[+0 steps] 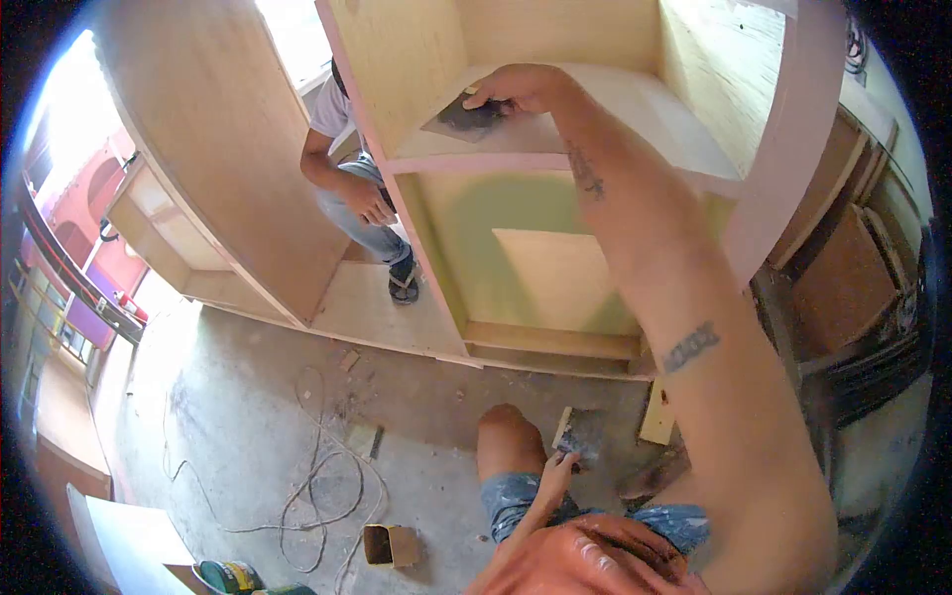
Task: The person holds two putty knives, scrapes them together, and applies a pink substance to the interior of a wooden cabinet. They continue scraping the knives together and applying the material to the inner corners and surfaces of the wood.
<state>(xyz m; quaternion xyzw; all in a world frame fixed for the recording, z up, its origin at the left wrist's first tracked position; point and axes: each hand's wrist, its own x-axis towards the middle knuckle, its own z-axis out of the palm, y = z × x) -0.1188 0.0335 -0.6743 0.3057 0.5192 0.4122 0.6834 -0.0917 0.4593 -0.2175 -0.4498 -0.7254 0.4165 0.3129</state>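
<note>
My right arm reaches up to the wooden cabinet (pixel 615 94), and my right hand (pixel 521 89) grips a dark, flat putty knife (pixel 466 121) with a stained blade. The blade lies close over the pale shelf, near its front edge. Down by my knee, my left hand (pixel 561 464) is closed on a second putty knife (pixel 581 436), its wide blade smeared with grey and white. Below the shelf is a panel (pixel 476 218) with a greenish patch and a paler piece on it.
Another person (pixel 347 169) is beside the cabinet, one sandalled foot on its base board. A cord (pixel 317 466) lies looped on the concrete floor near an open small box (pixel 391 546). Cans (pixel 228 575) stand at lower left; wooden boards (pixel 843 248) lean at right.
</note>
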